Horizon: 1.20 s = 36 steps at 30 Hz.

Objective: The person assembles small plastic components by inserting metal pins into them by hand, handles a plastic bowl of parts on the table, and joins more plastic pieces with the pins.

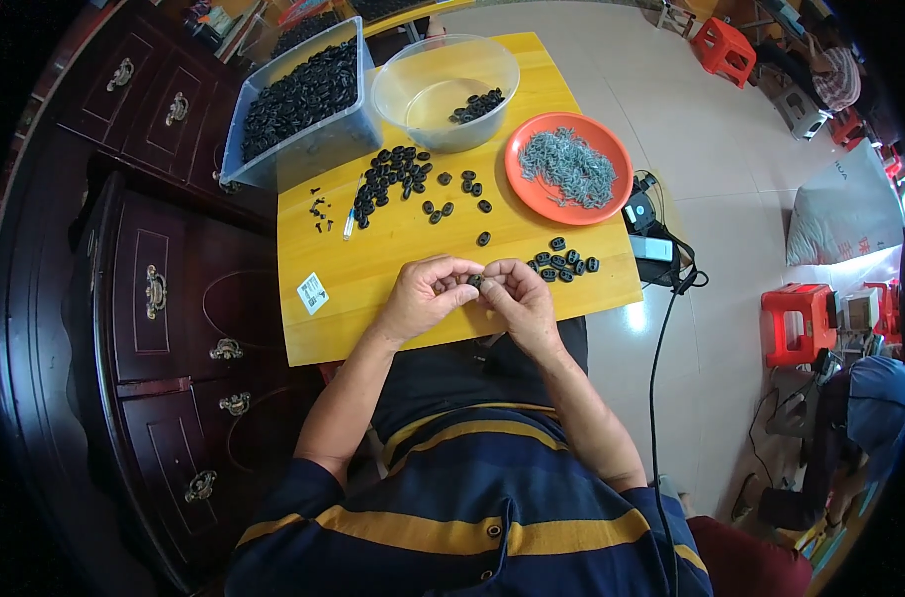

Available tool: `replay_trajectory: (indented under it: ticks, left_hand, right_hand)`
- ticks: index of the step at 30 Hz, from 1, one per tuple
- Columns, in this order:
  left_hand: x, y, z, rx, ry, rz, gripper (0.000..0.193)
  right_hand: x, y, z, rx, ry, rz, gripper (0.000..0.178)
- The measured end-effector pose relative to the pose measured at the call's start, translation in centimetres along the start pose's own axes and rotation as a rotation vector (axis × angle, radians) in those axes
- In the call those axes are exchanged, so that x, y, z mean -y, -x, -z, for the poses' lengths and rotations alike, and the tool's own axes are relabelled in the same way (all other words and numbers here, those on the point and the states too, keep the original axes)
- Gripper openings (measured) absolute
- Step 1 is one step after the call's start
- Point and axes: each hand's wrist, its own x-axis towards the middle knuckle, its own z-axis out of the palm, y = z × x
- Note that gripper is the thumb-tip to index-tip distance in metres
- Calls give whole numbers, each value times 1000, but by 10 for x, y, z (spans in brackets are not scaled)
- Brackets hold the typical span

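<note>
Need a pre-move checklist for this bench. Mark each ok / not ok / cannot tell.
1. Left hand and right hand both at the small black part: ok.
2. Held part's inside fully visible: not ok, fingers partly cover it.
3. Grip firm: cannot tell from a still.
4. Orange plate on the table, stocked with thin silvery pieces: ok.
5. Loose black parts gathered in one pile: not ok, some lie apart.
6. Clear bowl upright: ok.
</note>
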Motion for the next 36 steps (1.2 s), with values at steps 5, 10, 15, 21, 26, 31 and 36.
replay_trajectory:
  ticks: [5,10,15,21,26,31,36]
  left_hand:
    - [-1,-3,1,-3,-46,-53,25]
    - [-9,-5,4,38,-125,-93,26]
    - [-12,-8,2,66,-158,-93,26]
    - [-31,-5,-11,-32,-316,-125,40]
    - [-36,-4,-22,-205,-726,-364,37]
    - [-29,-4,-23,-201,-713,-392,31]
    - [-32,-5,-24,-181,-671,-359,30]
  right_hand:
    - [12,2,-2,1,-38,-67,15]
    - [17,-2,5,33,-25,-165,16]
    - [21,1,4,58,-138,-266,16]
    - [19,5,2,25,-315,-288,14]
    - [17,4,0,-12,-294,-250,14]
    - [23,7,-3,-54,-310,-237,16]
    - [23,7,0,-57,-351,-247,16]
